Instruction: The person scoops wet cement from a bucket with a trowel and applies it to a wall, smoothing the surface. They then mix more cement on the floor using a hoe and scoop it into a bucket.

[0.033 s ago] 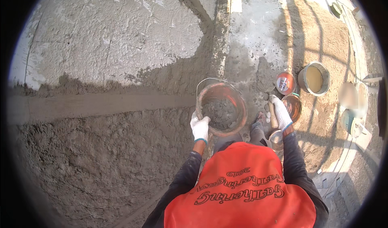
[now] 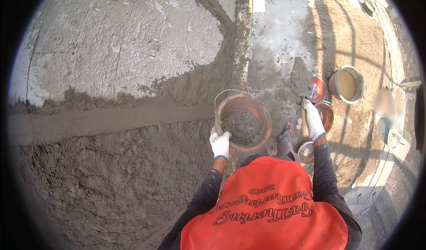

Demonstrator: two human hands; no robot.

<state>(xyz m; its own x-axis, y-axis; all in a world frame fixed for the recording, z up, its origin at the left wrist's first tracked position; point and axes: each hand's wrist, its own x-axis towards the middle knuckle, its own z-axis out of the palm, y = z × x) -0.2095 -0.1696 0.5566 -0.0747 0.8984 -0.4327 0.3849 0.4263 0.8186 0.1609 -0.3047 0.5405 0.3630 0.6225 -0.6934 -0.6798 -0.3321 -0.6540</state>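
My left hand (image 2: 219,141), in a white glove with blue cuff, grips the rim of a reddish, mortar-stained bucket (image 2: 264,125) with a wire handle and wet grey mortar (image 2: 242,123) inside. My right hand (image 2: 314,119), also gloved, is closed on the wooden handle of a trowel (image 2: 304,121); grey mortar at its blade end partly hides a red-orange container (image 2: 320,89) behind it. A second orange bucket (image 2: 327,117) sits just right of that hand, and a small round container (image 2: 306,152) is below it, beside my foot (image 2: 287,130).
A metal bucket of murky liquid (image 2: 346,83) stands at right, with pale buckets (image 2: 388,132) and a green object (image 2: 368,6) farther out. At left lie rough wet mortar (image 2: 111,174), a smoothed band (image 2: 88,119) and pale textured slabs (image 2: 124,32). Concrete (image 2: 275,37) stretches ahead, sunlit with shadows.
My right hand and the trowel have shifted slightly right and up, and the mortar at the blade end covers more of the red container. My left hand stays on the bucket rim.
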